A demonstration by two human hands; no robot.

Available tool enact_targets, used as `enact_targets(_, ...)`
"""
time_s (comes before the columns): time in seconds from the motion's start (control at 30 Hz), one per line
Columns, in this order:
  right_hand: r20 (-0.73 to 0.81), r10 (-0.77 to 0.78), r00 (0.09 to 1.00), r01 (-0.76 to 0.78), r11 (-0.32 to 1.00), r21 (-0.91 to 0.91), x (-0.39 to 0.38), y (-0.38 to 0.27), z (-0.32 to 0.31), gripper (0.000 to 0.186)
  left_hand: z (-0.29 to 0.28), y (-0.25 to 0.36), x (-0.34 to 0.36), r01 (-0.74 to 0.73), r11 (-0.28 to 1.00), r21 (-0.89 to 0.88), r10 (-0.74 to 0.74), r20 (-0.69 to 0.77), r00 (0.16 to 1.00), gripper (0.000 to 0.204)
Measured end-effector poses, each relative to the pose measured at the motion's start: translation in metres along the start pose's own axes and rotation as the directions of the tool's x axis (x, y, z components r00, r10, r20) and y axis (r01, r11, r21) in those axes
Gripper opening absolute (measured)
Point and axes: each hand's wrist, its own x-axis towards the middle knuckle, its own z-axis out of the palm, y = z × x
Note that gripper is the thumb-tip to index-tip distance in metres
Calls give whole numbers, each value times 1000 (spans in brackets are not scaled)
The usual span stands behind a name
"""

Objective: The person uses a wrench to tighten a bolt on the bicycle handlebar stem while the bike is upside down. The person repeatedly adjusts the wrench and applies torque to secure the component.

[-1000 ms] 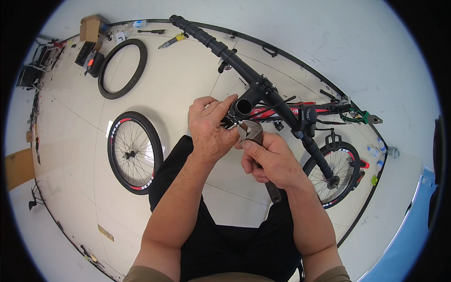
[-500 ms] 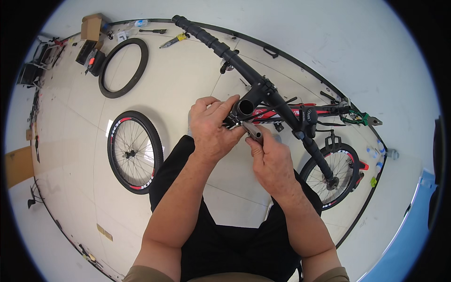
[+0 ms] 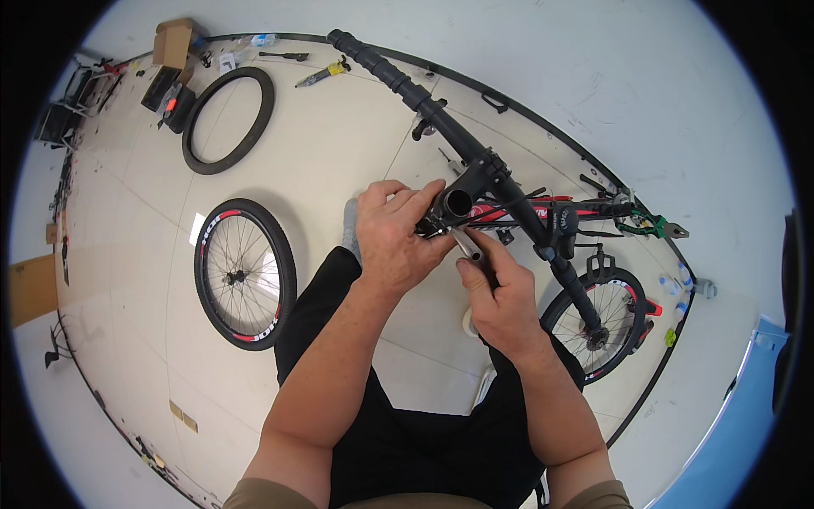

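Note:
Between my hands is the front of a bicycle, with a black handlebar [image 3: 441, 123] running diagonally above and an open-ended black tube [image 3: 458, 202] facing up. My left hand [image 3: 397, 233] is closed on the black fitting just left of and below this tube, its fingertips against it. My right hand [image 3: 507, 297] is wrapped round a grey metal hand tool [image 3: 471, 248]. The tool slants up to the underside of the same fitting. Its tip and the spot it touches are hidden by my fingers. The red and black frame [image 3: 517, 208] stretches off to the right.
A bicycle wheel [image 3: 244, 276] and a loose tyre [image 3: 227, 120] are on the floor at left. The rear wheel [image 3: 623, 327] is at right, near green-handled pliers [image 3: 653, 227]. An open cardboard box [image 3: 174, 47] and a yellow tool [image 3: 322, 74] are at the back.
The handlebar and tube have shifted slightly to the right in view, with both hands staying at them. The tool in my right hand is tilted a little differently.

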Motion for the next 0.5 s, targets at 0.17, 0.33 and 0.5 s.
enact_targets(0.17,-55,-55,997,54,998,-29,-3,9,-3,30,0,0,1,-2,1000,-9,2,8,1000,50)
enact_targets(0.33,321,317,892,-428,819,383,-2,7,-20,20,0,-1,0,3,1000,-2,-3,4,1000,50)
enact_targets(0.5,514,322,795,-577,662,478,1,-2,-21,24,3,-2,-3,50,999,-18,-49,31,998,51)
